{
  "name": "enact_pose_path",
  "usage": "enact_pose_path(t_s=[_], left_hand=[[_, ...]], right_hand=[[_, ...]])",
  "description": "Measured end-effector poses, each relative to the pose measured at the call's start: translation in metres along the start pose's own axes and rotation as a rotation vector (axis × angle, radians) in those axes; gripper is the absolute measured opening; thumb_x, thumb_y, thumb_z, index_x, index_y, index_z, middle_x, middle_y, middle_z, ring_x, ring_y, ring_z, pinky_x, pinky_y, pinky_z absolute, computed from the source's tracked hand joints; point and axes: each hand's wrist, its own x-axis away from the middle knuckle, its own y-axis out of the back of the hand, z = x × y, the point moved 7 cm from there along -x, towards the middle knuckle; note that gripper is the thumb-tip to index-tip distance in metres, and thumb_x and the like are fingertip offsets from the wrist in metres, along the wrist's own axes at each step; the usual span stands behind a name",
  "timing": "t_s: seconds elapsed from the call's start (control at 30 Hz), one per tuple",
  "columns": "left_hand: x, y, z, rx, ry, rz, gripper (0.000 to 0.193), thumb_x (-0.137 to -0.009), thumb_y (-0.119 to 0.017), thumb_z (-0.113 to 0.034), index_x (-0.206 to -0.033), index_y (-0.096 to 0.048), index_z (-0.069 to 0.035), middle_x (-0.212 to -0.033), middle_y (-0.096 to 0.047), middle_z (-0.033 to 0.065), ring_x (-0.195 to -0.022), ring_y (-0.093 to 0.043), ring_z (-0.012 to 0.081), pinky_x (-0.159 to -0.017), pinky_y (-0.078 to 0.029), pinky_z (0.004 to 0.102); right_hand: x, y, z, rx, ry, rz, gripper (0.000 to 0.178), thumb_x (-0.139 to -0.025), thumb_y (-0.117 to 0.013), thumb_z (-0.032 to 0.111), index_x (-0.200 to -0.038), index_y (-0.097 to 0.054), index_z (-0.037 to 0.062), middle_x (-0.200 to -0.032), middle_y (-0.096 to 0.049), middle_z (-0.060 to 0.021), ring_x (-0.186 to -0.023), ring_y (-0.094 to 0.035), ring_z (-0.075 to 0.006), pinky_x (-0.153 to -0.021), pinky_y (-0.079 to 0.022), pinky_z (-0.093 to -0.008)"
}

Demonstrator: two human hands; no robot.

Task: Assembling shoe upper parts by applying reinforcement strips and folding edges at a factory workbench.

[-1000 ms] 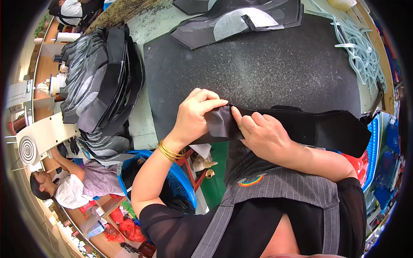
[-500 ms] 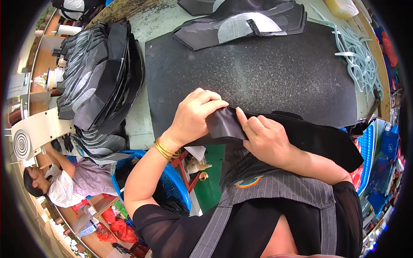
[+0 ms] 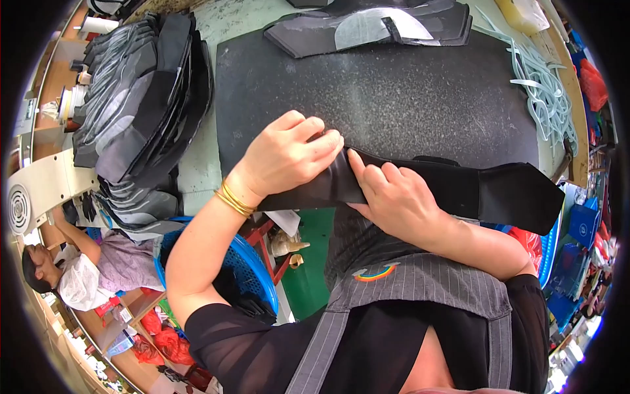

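Note:
A long black panel of cut material [image 3: 515, 197], smooth and slightly shiny, lies along the near edge of the work surface and sticks out to the right past my right forearm. My left hand [image 3: 285, 154] is closed, its thumb and fingers pinching the panel's upper edge. Close beside it, my right hand [image 3: 397, 200] grips the same panel, index finger extended along the edge and thumb at the lower side. The stretch between the hands is slightly bent. Under the panel's far edge is a dark speckled mat [image 3: 367, 98].
More black and grey panels [image 3: 308, 36] lie at the mat's far edge. A tall stack of them [image 3: 141, 98] stands left. Pale blue strips [image 3: 545, 92] are heaped at right. A blue basket [image 3: 259, 276] is below left; another person [image 3: 125, 262] sits beyond it.
My left hand has moved left and slightly down along the panel's edge, and the fold between my hands has flattened. The panel's right end has swung upward. The view has shifted a little.

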Motion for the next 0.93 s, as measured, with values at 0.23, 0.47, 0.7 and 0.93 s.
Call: enact_pose_path(t_s=[0.23,0.47,0.7,0.93], left_hand=[[0.018,0.004,-0.037,-0.052,0.061,0.164,0.038,-0.078,-0.066,-0.014,-0.114,-0.071,-0.003,-0.121,-0.069,0.0068,-0.112,-0.064,0.0229,-0.093,-0.051,0.0389],[-0.016,-0.014,-0.077,0.542,0.382,0.065,0.059,-0.082,-0.076,-0.024,-0.131,-0.059,0.004,-0.143,-0.055,0.0226,-0.135,-0.051,0.0356,-0.112,-0.042,0.0455],[0.002,-0.025,-0.086,0.412,0.3,0.067,0.061,-0.078,-0.079,-0.028,-0.134,-0.062,-0.01,-0.147,-0.055,0.0074,-0.139,-0.049,0.0309,-0.115,-0.038,0.0454],[-0.039,0.013,-0.033,0.221,0.449,-0.062,0.044,-0.081,-0.072,-0.013,-0.123,-0.062,-0.007,-0.124,-0.068,0.0154,-0.119,-0.063,0.0305,-0.106,-0.046,0.042]], right_hand=[[-0.01,0.001,0.0,0.015,-0.084,0.146,0.081,-0.078,-0.077,0.039,-0.145,-0.051,0.0007,-0.082,-0.054,-0.0029,-0.069,-0.059,-0.015,-0.056,-0.046,-0.0301],[0.052,0.032,-0.005,0.174,0.14,-0.081,0.04,-0.073,-0.073,0.014,-0.108,-0.07,-0.0049,-0.099,-0.064,-0.0098,-0.091,-0.065,-0.0224,-0.076,-0.056,-0.0312],[0.079,0.061,-0.025,0.09,0.361,-0.214,0.039,-0.07,-0.073,0.012,-0.106,-0.07,-0.0044,-0.094,-0.066,-0.0102,-0.087,-0.066,-0.0253,-0.078,-0.057,-0.0374],[0.01,0.116,-0.051,-0.082,0.339,-0.47,0.051,-0.07,-0.074,0.013,-0.118,-0.068,-0.0026,-0.104,-0.068,-0.0132,-0.093,-0.067,-0.029,-0.081,-0.055,-0.0399]])
